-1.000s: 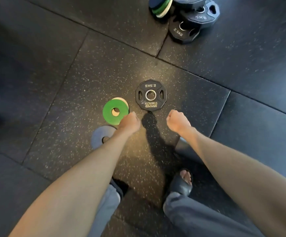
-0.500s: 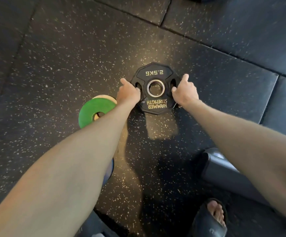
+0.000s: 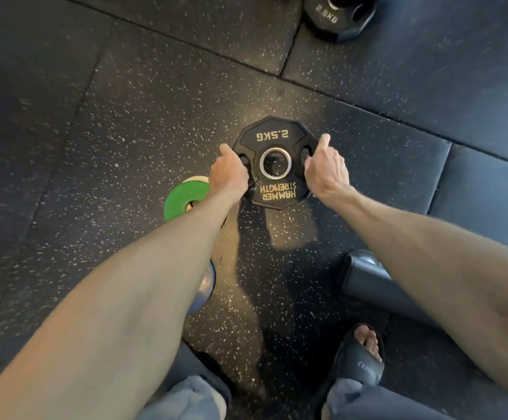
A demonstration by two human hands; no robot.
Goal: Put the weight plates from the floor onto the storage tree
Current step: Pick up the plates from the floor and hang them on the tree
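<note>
Foot: a black sandal [image 3: 365, 353] is planted on the speckled rubber floor [image 3: 155, 101], nearest the person, with grey trouser legs at either side.
Dark padded block: [image 3: 365, 277] lies just beyond the sandal, under the right forearm.
Blue plate: [image 3: 206, 283] lies flat and is mostly hidden by the left forearm.
Green plate: [image 3: 183, 197] lies flat just left of the left wrist, stacked on a cream plate [image 3: 198, 179] that peeps out behind it.
Left hand: [image 3: 228, 177] grips the left side of the black 2.5KG plate [image 3: 277, 190], with fingers curled into the grip slot and one digit laid straight along the rim.
Right hand: [image 3: 325, 172] grips the opposite side the same way, with one digit pointing up the rim.
Black 2.5KG plate: sits between both hands, low over the floor; I cannot tell whether it is touching.
Far plate: another black plate [image 3: 337, 21] lies at the top edge, well apart.
</note>
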